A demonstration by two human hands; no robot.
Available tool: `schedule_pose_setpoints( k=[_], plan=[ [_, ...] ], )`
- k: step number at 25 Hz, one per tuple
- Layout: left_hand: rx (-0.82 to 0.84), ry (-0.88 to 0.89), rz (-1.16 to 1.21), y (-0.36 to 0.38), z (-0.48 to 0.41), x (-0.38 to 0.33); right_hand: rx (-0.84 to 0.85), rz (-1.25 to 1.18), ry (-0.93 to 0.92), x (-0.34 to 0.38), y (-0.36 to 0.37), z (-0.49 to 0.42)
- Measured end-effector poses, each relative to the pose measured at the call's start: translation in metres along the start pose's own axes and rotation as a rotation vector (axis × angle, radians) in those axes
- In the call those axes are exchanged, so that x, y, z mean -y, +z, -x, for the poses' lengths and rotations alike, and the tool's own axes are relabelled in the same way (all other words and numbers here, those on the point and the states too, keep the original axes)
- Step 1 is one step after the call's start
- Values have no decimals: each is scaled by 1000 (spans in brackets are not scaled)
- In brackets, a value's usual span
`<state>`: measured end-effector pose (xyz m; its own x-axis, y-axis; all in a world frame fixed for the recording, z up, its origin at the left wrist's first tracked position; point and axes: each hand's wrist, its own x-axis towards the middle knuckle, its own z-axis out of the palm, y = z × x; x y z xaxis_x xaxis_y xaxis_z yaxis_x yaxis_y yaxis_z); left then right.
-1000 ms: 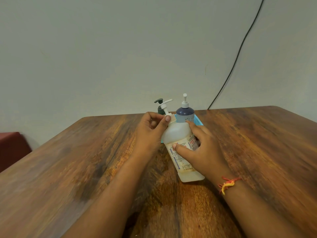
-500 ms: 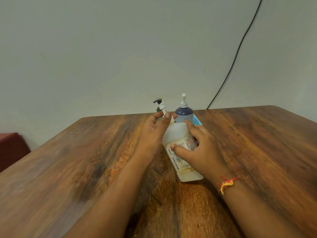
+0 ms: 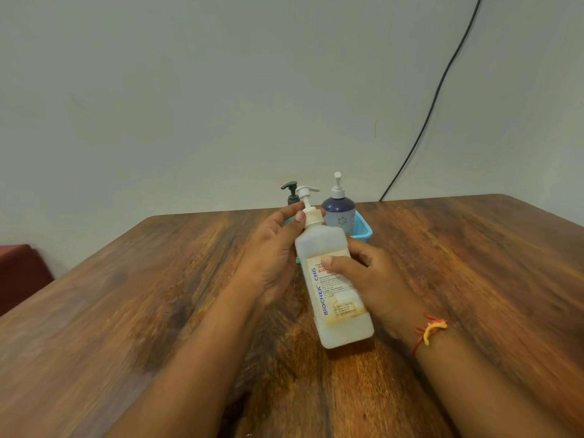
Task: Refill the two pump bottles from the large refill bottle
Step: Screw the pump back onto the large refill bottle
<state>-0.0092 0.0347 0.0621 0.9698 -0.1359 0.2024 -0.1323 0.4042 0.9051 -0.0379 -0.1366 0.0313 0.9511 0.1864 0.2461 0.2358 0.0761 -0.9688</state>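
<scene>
Translucent white plastic fills my grip: the large refill bottle [image 3: 335,279] leans back toward me with its foot on the wooden table [image 3: 158,311], and in this single head view it stands a little steeper than a second ago, while its white pump head [image 3: 306,192] now points away to my right instead of angling up to the left as it did then. My left hand [image 3: 271,257] has re-gripped meanwhile, opening half a second ago and now closing again, so I judge I am partway through unscrewing the collar [image 3: 313,216] and the refill bottle is not yet open; no pouring can start until it comes off. That left hand is curled nearly shut, thumb and fingertips [image 3: 299,216] pinching the collar just under the pump stem. My right hand [image 3: 373,279] is wrapped around the bottle's middle, thumb across the label and fingers behind it, clamping the body so it cannot turn. Just beyond my left fingertips, in a blue basket [image 3: 363,230], wait the two pump bottles: the dark blue pump bottle [image 3: 338,211] close behind the collar I am pinching, and the black-topped pump bottle [image 3: 291,192] mostly hidden behind my fingers, both with their pumps on.
</scene>
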Motion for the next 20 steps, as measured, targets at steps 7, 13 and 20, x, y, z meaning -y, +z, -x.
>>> schedule_pose_setpoints(
  k=[7, 13, 20],
  plan=[
    [139, -129, 268, -3, 4, -4, 268, -894, 428, 3, -7, -6],
    [25, -165, 188, 6, 4, -5, 215, -442, 292, -3, -5, 2],
    [13, -119, 114, -3, 0, -2, 178, -456, 313, 0, -8, 1]
  ],
)
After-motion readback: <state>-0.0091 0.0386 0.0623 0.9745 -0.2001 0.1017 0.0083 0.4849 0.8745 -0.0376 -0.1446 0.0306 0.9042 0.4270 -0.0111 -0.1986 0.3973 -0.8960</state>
